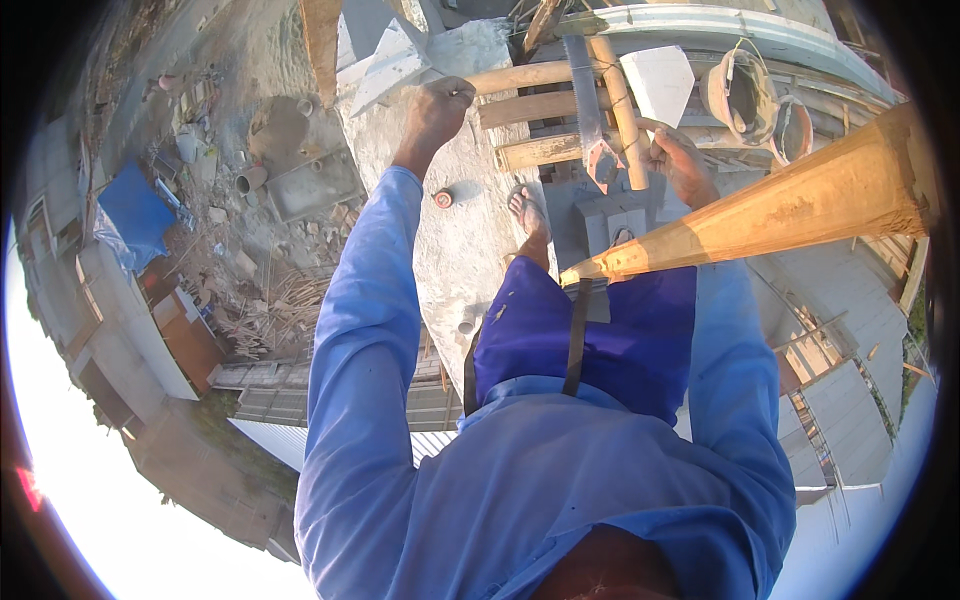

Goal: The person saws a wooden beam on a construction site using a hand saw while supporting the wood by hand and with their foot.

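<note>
Your left hand (pixel 438 115), near twelve o'clock, is clenched at one end of a round pole (pixel 535 77), which runs toward one o'clock; it looks stiff, fairly light and rough enough not to slip, best held on bare shaft clear of the handsaw (pixel 584 95). Your right hand (pixel 685 172), at two o'clock, curls its fingers; whether they grasp anything, you can't tell; your fist hides the pole's end, and the thick timber (pixel 780 210) covers your right wrist.
</note>
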`<state>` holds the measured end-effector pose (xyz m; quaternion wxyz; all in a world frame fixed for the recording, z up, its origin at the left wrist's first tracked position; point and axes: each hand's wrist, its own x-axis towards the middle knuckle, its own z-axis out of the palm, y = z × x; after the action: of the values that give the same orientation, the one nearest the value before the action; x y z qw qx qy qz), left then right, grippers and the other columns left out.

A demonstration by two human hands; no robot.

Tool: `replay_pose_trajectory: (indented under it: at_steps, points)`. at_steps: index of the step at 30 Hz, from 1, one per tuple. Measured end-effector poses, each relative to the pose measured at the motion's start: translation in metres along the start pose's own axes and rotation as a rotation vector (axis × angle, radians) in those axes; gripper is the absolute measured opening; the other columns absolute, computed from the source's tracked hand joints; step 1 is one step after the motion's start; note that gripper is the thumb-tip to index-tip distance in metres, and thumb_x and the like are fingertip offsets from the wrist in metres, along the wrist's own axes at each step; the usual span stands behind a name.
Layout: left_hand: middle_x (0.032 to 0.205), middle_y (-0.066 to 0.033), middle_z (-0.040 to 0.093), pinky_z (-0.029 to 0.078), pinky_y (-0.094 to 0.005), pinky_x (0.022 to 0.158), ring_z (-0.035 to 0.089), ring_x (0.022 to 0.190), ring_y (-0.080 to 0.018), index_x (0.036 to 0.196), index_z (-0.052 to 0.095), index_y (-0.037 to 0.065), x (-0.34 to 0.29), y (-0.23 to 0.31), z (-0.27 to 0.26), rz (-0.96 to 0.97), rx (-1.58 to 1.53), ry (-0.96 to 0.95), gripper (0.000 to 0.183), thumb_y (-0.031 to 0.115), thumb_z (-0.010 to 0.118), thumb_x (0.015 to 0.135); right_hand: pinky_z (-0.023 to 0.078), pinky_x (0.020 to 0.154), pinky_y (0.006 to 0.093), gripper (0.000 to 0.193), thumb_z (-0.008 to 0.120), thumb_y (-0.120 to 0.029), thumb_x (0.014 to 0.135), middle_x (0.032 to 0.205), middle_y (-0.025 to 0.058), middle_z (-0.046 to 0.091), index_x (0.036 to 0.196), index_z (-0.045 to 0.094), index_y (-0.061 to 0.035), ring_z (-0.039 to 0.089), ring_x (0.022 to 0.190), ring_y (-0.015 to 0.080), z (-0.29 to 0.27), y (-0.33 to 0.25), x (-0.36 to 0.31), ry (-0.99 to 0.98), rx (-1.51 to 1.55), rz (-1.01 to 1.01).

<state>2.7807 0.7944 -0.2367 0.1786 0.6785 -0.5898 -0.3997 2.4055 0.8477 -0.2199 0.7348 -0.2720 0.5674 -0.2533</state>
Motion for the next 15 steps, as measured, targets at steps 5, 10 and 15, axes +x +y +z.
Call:
replay_pose_trajectory:
  at_steps: [5, 10, 15]
  points:
    - [0.086, -0.011, 0.068, 0.049, -0.0351, 0.075, 0.064, 0.082, -0.0257, 0.091, 0.069, 0.015, 0.035, 0.0, -0.013, -0.064, 0.096, 0.022, 0.018, 0.023, 0.06, 0.078, 0.041, 0.075, 0.0278, 0.041, 0.043, -0.033, 0.096, 0.072, -0.0054, 0.042, 0.126, 0.05, -0.0063, 0.052, 0.081, 0.0104, -0.027, 0.014, -0.027, 0.258, -0.013, -0.034]
    - [0.089, -0.0124, 0.068, 0.049, -0.0353, 0.077, 0.064, 0.085, -0.0273, 0.092, 0.07, 0.015, 0.061, -0.004, -0.025, -0.129, 0.145, 0.046, 0.02, 0.023, 0.06, 0.077, 0.044, 0.082, 0.0329, 0.047, 0.048, -0.034, 0.094, 0.087, -0.0025, 0.054, 0.131, 0.043, -0.0067, 0.055, 0.093, 0.0149, -0.091, 0.063, -0.067, 0.459, 0.494, -0.08]
    - [0.087, -0.0151, 0.067, 0.049, -0.0357, 0.076, 0.064, 0.085, -0.0289, 0.089, 0.071, 0.014, 0.059, -0.003, -0.045, -0.086, 0.187, 0.073, 0.019, 0.023, 0.059, 0.077, 0.044, 0.086, 0.0347, 0.047, 0.05, -0.032, 0.093, 0.099, 0.001, 0.056, 0.132, 0.041, -0.007, 0.055, 0.098, 0.0172, -0.09, 0.062, -0.095, 0.546, 0.506, -0.245]
